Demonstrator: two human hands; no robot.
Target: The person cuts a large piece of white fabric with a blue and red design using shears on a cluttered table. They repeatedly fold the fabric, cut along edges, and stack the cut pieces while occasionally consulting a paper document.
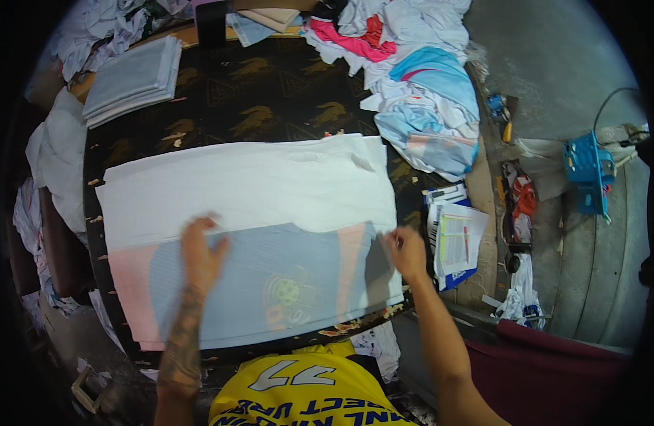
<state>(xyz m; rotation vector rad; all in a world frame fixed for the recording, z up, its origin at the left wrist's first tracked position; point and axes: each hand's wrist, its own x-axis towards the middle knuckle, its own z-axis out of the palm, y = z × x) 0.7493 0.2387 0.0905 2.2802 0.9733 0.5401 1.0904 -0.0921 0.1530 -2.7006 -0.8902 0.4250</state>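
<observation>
A wide stack of white fabric (242, 181) lies across the dark table. Over its near half spreads a thin panel (235, 298) in pale blue and salmon, with a faint round emblem showing. My left hand (203, 252) is above the panel's left part, thumb apart from the fingers, slightly blurred and holding nothing. At the right edge, my right hand (407, 254) has its fingers pinched together on the panel's far right corner. The fingertips partly hide that corner.
Folded grey-white cloths (132, 82) lie at the far left. A heap of white and light-blue garments (430, 99) covers the far right. Papers (458, 238) rest on the right edge. Beyond, a blue plastic basket (586, 170) stands on the right, and maroon cloth (540, 376) hangs at the near right.
</observation>
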